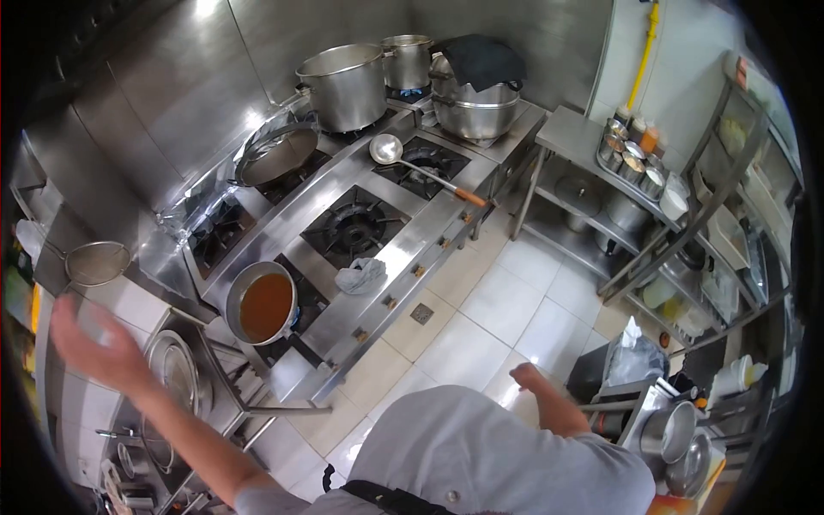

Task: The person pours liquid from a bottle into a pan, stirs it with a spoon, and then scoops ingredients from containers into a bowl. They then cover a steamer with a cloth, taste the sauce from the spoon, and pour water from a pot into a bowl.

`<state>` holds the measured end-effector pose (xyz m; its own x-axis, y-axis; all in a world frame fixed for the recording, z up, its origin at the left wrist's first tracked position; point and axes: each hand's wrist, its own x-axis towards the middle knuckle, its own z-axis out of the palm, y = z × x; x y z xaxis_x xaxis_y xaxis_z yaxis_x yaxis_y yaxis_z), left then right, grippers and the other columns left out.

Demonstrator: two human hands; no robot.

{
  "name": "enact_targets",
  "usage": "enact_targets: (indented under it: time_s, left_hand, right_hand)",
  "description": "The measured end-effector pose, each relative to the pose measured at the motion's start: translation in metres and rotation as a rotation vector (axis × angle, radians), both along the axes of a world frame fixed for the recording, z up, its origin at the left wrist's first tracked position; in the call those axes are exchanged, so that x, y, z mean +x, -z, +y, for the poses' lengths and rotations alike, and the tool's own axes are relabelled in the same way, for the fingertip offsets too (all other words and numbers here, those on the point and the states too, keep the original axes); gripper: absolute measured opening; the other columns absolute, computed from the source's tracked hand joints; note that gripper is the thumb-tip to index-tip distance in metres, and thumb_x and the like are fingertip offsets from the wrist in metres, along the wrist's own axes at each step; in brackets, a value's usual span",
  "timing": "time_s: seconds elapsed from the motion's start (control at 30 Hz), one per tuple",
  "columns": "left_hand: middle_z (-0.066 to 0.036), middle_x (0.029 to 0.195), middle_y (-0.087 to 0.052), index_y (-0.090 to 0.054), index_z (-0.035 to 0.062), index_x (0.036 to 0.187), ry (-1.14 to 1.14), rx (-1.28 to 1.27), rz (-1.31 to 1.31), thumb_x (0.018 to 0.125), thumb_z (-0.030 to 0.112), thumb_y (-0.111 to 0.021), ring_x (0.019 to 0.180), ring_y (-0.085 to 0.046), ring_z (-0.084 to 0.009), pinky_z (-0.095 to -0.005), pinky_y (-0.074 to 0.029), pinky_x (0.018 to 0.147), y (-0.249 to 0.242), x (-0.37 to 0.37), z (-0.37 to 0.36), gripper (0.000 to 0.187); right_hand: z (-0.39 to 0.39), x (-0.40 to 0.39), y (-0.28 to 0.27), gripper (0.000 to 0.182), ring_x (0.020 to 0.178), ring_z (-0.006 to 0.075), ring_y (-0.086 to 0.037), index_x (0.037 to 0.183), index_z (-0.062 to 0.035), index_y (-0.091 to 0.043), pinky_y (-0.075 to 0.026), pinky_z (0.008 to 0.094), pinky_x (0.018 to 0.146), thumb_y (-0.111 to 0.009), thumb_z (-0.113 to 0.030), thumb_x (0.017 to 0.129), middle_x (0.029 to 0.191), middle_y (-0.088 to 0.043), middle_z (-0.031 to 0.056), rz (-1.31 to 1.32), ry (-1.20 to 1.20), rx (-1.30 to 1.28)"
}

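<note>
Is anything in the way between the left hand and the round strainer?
Nothing that I can see. The left hand is open, just below the strainer in the picture, and no object shows in between. One view can't tell how far apart they really are.

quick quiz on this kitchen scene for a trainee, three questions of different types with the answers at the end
1. True or false: the ladle lies on the stove.

2. Multiple choice: what colour is the liquid in the front-row pan?
A) white
B) reddish-brown
C) green

3. Short answer: which of the person's hands is nearer the round strainer?

Key:
1. True
2. B
3. The left hand
</note>
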<state>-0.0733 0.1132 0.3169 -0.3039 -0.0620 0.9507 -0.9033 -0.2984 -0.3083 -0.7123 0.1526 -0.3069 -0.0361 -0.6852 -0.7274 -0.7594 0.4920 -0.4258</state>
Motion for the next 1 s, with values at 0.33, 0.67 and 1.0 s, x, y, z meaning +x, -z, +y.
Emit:
enact_targets:
  time_s: [0.33,0.67,1.0]
  left_hand:
    - [-0.019,0.129,-0.051,-0.060,0.0064,0.118,0.683,1.273,0.411,0.077,0.024,-0.071,0.122,-0.046,-0.0392,-0.0537,-0.035,0.103,0.284,-0.250,-0.111,0.046]
    - [-0.018,0.134,-0.052,-0.058,0.0074,0.127,0.020,1.898,0.690,0.085,0.031,-0.060,0.128,-0.046,-0.0378,-0.0588,-0.037,0.103,0.397,-0.232,-0.258,0.048]
    - [-0.025,0.122,-0.062,-0.066,-0.0028,0.114,0.025,2.350,0.783,0.079,0.025,-0.055,0.118,-0.058,-0.0398,-0.0404,-0.043,0.103,0.419,-0.229,-0.366,0.046]
  right_hand:
    - [-0.071,0.022,-0.028,0.039,0.083,0.0253,-0.067,0.103,0.0065,-0.064,-0.061,0.0396,0.066,-0.059,-0.031,0.092,0.095,-0.063,0.0186,-0.280,0.201,0.025]
    - [-0.241,0.050,-0.289,0.020,0.077,0.0166,-0.063,0.084,-0.0002,-0.062,-0.053,0.0316,0.071,-0.059,-0.018,0.092,0.085,-0.066,0.0092,-0.689,0.373,-0.807]
    - [-0.258,0.091,-0.612,0.030,0.069,0.0228,-0.064,0.063,-0.0138,-0.059,-0.050,0.0373,0.073,-0.059,-0.027,0.089,0.069,-0.064,0.0074,-1.815,-0.423,-2.273]
